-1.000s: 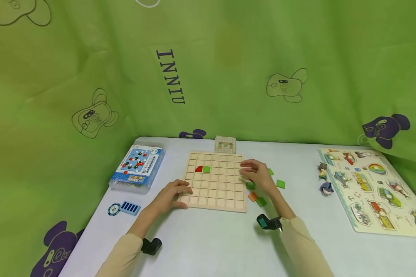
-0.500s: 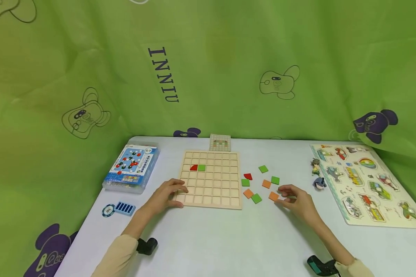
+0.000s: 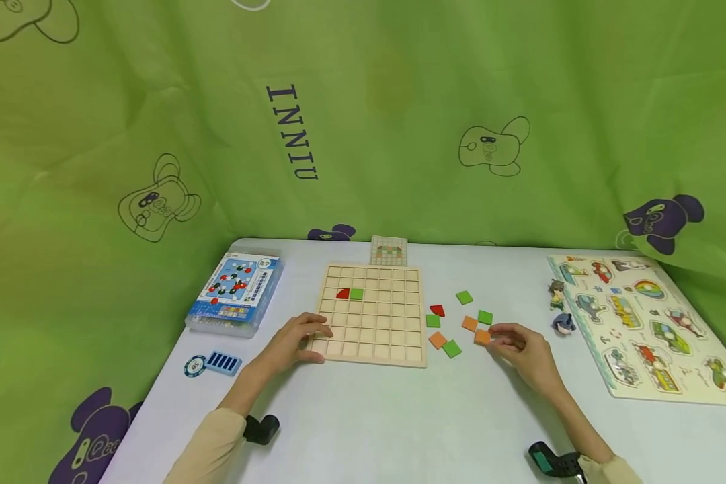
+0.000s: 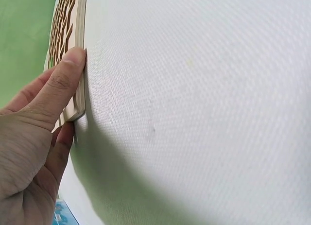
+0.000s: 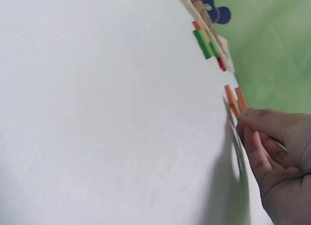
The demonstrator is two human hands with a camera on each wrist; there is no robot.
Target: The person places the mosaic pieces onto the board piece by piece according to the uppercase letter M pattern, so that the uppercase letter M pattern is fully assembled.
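Note:
A wooden grid board (image 3: 372, 336) lies in the middle of the table, with a red quarter-round tile (image 3: 343, 294) and a green square tile (image 3: 356, 294) side by side in its cells. My left hand (image 3: 292, 343) grips the board's near left corner, thumb (image 4: 65, 74) along the front edge and other fingers at the side. To the right of the board, my right hand (image 3: 528, 353) pinches an orange square tile (image 3: 481, 337) between thumb and fingertips. Another orange tile (image 3: 469, 323) and a green tile (image 3: 485, 317) are close beside it.
Between board and right hand lie a loose red tile (image 3: 437, 310) and several green and orange tiles. A pattern card (image 3: 389, 251) sits behind the board. Left are a boxed kit (image 3: 236, 294) and a blue counter (image 3: 224, 363); right, two figurines (image 3: 562, 324) and a picture puzzle (image 3: 635, 336).
My right hand has left the board's right edge, moved right to the orange tile and taken hold of it, shifting it slightly. My left hand stays at the board's corner.

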